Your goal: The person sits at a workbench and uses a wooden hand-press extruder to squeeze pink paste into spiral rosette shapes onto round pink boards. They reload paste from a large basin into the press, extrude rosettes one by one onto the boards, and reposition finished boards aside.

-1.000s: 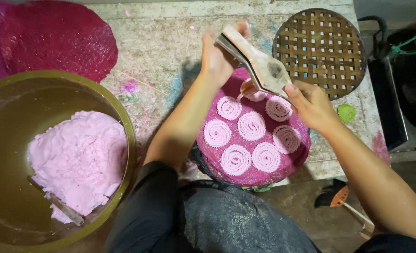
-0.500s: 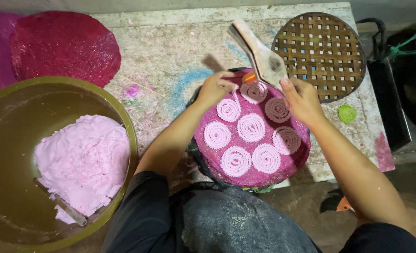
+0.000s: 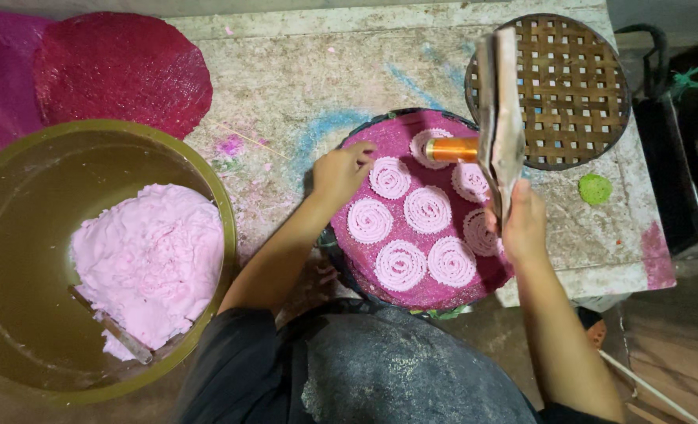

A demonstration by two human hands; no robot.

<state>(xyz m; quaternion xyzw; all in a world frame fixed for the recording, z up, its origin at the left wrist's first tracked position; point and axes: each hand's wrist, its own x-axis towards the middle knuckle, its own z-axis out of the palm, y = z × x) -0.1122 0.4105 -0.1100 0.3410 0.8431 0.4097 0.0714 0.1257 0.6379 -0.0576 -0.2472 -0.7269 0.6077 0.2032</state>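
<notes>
A round magenta tray (image 3: pixel 388 283) lies in front of me, carrying several pink dough spirals (image 3: pixel 400 265). My right hand (image 3: pixel 524 221) grips the wooden handles of a dough press (image 3: pixel 500 118), held upright over the tray's right side. The press's orange brass cylinder (image 3: pixel 452 150) points sideways above the top spiral. My left hand (image 3: pixel 339 173) rests on the tray's left rim, fingers curled on the edge.
A large olive bowl (image 3: pixel 19 188) at left holds pink dough (image 3: pixel 148 259) and a stick. A woven round tray (image 3: pixel 569 86) sits at upper right. Dark red mats (image 3: pixel 121 67) lie at upper left on the stained stone slab (image 3: pixel 286 78). A small green lump (image 3: pixel 595 188) rests at right.
The press has been lifted off the tray and turned upright in my right hand alone. My left hand left the press and went to the tray's left rim.
</notes>
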